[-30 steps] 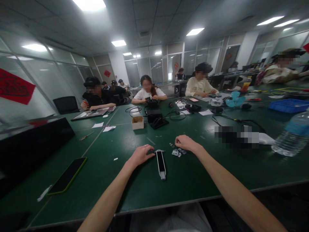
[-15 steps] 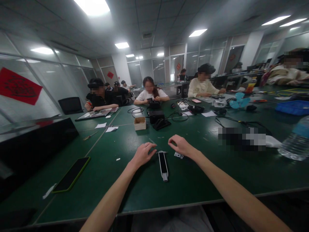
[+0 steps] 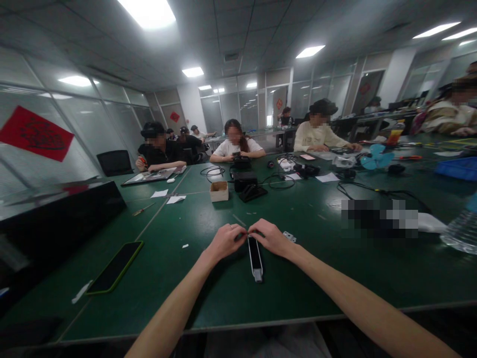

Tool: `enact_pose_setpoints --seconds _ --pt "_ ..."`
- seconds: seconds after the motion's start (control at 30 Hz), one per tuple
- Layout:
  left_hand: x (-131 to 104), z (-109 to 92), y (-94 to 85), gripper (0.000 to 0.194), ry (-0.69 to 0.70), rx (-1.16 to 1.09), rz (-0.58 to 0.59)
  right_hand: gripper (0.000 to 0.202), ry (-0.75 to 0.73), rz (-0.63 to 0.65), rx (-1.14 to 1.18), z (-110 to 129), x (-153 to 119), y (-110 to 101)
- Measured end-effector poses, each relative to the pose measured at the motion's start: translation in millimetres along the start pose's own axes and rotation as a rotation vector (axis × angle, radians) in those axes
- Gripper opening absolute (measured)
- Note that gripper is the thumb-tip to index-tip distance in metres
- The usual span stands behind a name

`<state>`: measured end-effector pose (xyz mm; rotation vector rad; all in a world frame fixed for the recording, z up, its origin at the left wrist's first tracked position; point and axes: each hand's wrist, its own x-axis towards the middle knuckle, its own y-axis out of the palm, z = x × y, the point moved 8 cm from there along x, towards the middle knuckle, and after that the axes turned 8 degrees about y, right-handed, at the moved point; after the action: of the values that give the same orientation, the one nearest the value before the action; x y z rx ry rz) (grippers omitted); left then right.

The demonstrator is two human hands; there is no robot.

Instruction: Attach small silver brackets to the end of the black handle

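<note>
On the green table (image 3: 208, 303) lies a long narrow device (image 3: 255, 256) with a white frame, a dark middle and a grey near end. My left hand (image 3: 227, 241) and my right hand (image 3: 271, 235) meet at its far end, fingertips pinched close together. The fingers cover that end, so whatever they grip there is hidden. Just beyond my right wrist rests a small whitish plate with holes (image 3: 289, 237), partly behind the hand.
A phone with a green edge (image 3: 115, 268) lies left, near a screwdriver (image 3: 143, 209). Ahead are a small open box (image 3: 219, 192) and black equipment (image 3: 244, 181). A water bottle (image 3: 462, 231) and blue fan (image 3: 377, 157) stand right. Several people sit around the tables.
My hands have come together at the device's far end; they were apart on either side of it. My right hand has moved left and its fingers have lowered. The view has shifted slightly.
</note>
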<state>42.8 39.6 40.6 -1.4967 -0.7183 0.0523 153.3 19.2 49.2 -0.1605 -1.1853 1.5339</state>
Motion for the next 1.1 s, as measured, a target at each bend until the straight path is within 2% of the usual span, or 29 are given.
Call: enact_pose_setpoints --seconds 0.1,0.2,0.4,0.63,0.83,1.1 --pt "-3.5 11.5 -2.1 0.01 -0.078 0.007 0.05 0.013 0.026 0.084 -0.096 -3.3 0.7 0.0" --pt "-8.1 21.4 3.0 0.01 -0.126 0.001 0.119 0.016 0.088 0.196 -0.204 -11.9 -0.5 0.1" --pt "-9.3 21.0 8.3 0.01 -0.12 -0.014 0.149 0.02 0.161 0.319 -0.292 -25.7 -4.0 1.8" --pt "-9.7 23.0 7.9 0.011 -0.147 -0.04 0.118 0.021 0.134 0.312 -0.288 -24.4 -4.1 5.5" --pt "-8.3 18.9 7.9 0.013 -0.139 -0.072 0.126 0.023 0.189 0.332 -0.182 -33.8 -6.1 9.5" --pt "-7.6 16.2 8.6 0.015 -0.142 -0.131 0.154 0.021 0.218 0.347 -0.092 -32.0 -5.6 7.8"
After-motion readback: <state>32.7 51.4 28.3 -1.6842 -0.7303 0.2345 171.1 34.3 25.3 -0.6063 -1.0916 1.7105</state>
